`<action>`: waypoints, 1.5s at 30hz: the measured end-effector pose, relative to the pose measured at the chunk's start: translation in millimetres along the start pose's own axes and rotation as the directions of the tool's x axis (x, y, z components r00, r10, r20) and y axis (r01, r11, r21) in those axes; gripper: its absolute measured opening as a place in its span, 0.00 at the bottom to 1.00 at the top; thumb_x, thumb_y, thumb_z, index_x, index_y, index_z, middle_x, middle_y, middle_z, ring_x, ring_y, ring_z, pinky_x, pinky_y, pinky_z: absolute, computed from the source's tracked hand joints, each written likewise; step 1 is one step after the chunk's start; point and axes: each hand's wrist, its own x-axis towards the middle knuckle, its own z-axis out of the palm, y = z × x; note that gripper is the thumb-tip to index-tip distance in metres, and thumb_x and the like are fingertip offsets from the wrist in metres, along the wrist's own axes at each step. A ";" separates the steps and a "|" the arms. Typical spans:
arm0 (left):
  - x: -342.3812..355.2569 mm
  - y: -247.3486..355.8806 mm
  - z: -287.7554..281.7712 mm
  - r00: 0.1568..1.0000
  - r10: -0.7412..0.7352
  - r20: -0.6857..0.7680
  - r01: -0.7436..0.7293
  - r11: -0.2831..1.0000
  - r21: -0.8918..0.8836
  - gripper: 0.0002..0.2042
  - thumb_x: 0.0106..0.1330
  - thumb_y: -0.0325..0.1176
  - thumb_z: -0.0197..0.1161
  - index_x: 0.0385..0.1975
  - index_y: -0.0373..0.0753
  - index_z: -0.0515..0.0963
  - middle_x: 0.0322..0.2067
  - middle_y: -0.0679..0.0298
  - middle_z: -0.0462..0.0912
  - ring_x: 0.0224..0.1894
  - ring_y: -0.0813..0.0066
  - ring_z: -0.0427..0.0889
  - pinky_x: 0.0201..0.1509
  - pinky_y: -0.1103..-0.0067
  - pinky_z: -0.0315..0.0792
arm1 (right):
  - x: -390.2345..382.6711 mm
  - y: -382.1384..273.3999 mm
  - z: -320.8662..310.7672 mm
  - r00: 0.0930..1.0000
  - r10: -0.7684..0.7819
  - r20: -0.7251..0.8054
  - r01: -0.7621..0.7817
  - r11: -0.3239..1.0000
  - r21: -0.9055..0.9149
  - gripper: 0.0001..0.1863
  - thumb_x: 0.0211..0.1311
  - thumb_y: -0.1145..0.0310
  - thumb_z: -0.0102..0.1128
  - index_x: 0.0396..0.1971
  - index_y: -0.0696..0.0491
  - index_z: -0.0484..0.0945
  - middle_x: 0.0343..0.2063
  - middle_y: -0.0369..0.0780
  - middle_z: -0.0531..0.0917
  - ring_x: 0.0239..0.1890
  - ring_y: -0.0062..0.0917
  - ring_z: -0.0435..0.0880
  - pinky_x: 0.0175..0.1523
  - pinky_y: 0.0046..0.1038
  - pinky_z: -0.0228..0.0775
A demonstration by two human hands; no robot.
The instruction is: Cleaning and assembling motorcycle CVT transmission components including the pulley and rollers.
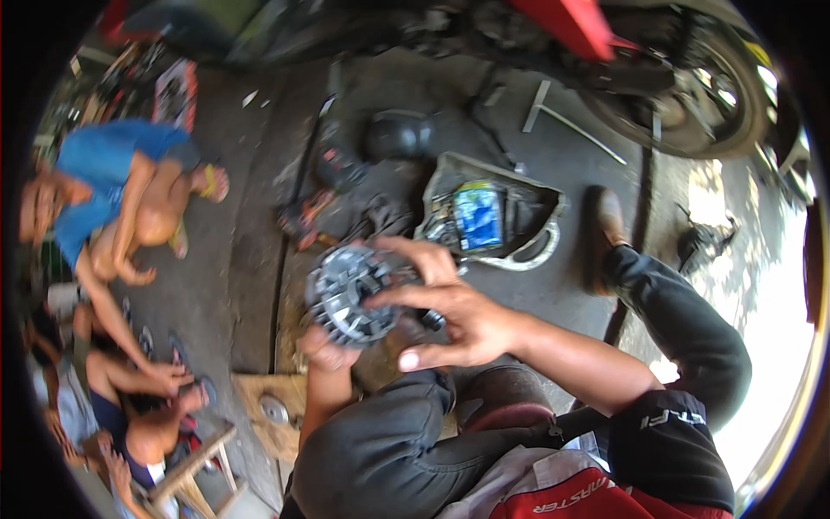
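My left hand (327, 350) grips a grey, finned, disc-shaped metal part (344, 285) from below, its fingers mostly hidden behind it. My right hand (462, 320) has its fingers spread, with the index finger reaching into the middle of the disc and the thumb held out below. A small black piece (435, 320) shows just beside the right hand, partly hidden. Beyond both hands lie dark rags (380, 216) and an orange-and-black power tool (294, 223).
A grey tray (552, 197) with a blue packet stands ahead. A motorbike wheel (739, 112) is at top right, with a T-shaped tool (575, 130) nearby. Two or more people sit left, one in a blue shirt (104, 147), near a wooden stool (190, 471). A black cover (398, 134) lies on the floor.
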 end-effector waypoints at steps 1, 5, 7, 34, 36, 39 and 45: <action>4.7 -4.3 9.1 0.991 0.042 -0.129 -0.037 0.999 0.038 0.61 0.49 0.64 0.73 0.79 0.34 0.51 0.67 0.51 0.73 0.66 0.55 0.77 0.66 0.60 0.78 | -6.8 11.4 -2.2 1.000 -0.024 -0.019 0.025 0.999 0.040 0.35 0.59 0.42 0.73 0.61 0.48 0.81 0.75 0.55 0.57 0.77 0.52 0.54 0.77 0.53 0.45; 12.9 -14.3 -6.5 0.998 -0.034 -0.047 0.030 0.995 -0.096 0.62 0.48 0.67 0.72 0.78 0.33 0.51 0.65 0.47 0.71 0.63 0.42 0.77 0.49 0.51 0.88 | -35.2 41.0 -38.5 0.914 0.365 -0.179 -0.288 0.892 0.347 0.28 0.65 0.59 0.73 0.62 0.52 0.76 0.60 0.48 0.77 0.59 0.34 0.81 0.62 0.39 0.74; 8.5 -12.6 -9.4 0.995 -0.050 -0.090 0.044 0.997 -0.063 0.62 0.49 0.69 0.71 0.77 0.34 0.51 0.65 0.46 0.71 0.63 0.40 0.76 0.50 0.51 0.87 | -45.5 67.6 -72.2 0.823 0.413 -0.390 -0.316 0.904 0.289 0.30 0.66 0.67 0.71 0.66 0.53 0.71 0.53 0.45 0.82 0.47 0.28 0.88 0.50 0.31 0.80; 19.9 -29.1 -19.9 0.983 -0.163 -0.082 0.159 0.986 -0.052 0.60 0.55 0.69 0.68 0.78 0.35 0.47 0.68 0.42 0.67 0.66 0.36 0.73 0.52 0.47 0.86 | 58.5 173.6 -252.4 0.848 -0.095 -0.521 -0.382 0.572 -0.726 0.45 0.62 0.64 0.72 0.78 0.40 0.60 0.40 0.43 0.89 0.39 0.34 0.90 0.46 0.36 0.80; 17.2 -25.4 -17.7 0.982 -0.156 -0.107 0.153 0.988 -0.035 0.60 0.54 0.70 0.68 0.78 0.35 0.48 0.67 0.43 0.68 0.66 0.36 0.74 0.52 0.48 0.86 | 50.1 163.7 -232.1 0.852 -0.090 -0.515 -0.321 0.687 -0.652 0.45 0.60 0.66 0.73 0.77 0.41 0.61 0.43 0.45 0.87 0.40 0.35 0.89 0.48 0.37 0.80; 21.1 -29.7 -13.4 0.983 -0.165 -0.083 0.159 0.985 -0.072 0.60 0.55 0.70 0.68 0.78 0.35 0.48 0.67 0.43 0.69 0.66 0.37 0.74 0.52 0.48 0.86 | 52.1 164.0 -234.0 0.777 0.003 -0.629 -0.370 0.811 -0.453 0.46 0.60 0.66 0.74 0.77 0.42 0.61 0.43 0.46 0.87 0.42 0.35 0.89 0.49 0.37 0.80; 20.8 -28.2 -7.3 0.983 -0.180 -0.037 0.175 0.979 -0.100 0.61 0.53 0.66 0.72 0.79 0.36 0.46 0.68 0.43 0.67 0.66 0.36 0.73 0.54 0.46 0.85 | 56.6 194.9 -260.1 0.757 0.009 -0.653 -0.447 0.736 -0.509 0.51 0.60 0.65 0.76 0.80 0.42 0.55 0.38 0.41 0.88 0.34 0.25 0.87 0.46 0.32 0.79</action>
